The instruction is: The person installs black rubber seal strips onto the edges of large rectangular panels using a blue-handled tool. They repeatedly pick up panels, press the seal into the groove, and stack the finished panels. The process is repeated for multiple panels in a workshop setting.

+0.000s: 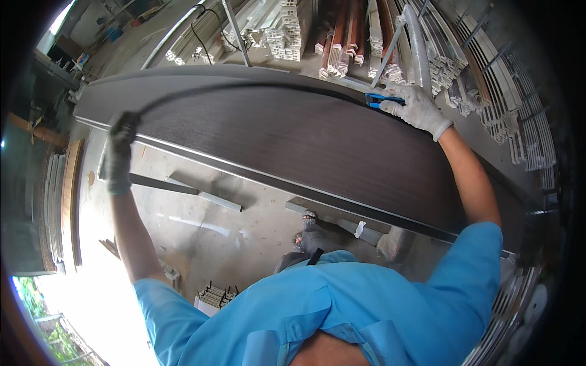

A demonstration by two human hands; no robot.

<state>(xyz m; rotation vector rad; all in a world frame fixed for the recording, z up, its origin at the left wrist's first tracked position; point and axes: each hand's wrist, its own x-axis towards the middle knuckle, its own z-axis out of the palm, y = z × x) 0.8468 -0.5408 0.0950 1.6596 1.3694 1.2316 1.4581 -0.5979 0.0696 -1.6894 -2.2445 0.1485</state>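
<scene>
A long dark-brown panel (293, 137) with a pale metal-edged near side lies raised in front of me. Gloved and smeared by motion, my left hand (122, 143) is closed at the panel's left end around a dark flexible strip (226, 86). That strip arcs over the panel's far side toward my right hand (418, 110). There, also gloved, my right hand grips a small blue hand tool (379, 99) at the far edge; its exact kind cannot be made out. The strip's end by the tool is partly hidden.
Bundles of white profiles (284, 30) and reddish-brown profiles (345, 36) lie beyond the panel on metal racks. Under it are grey metal stand legs (220, 201). A box of small parts (217, 296) sits low at left, and boards (70, 201) lean farther left.
</scene>
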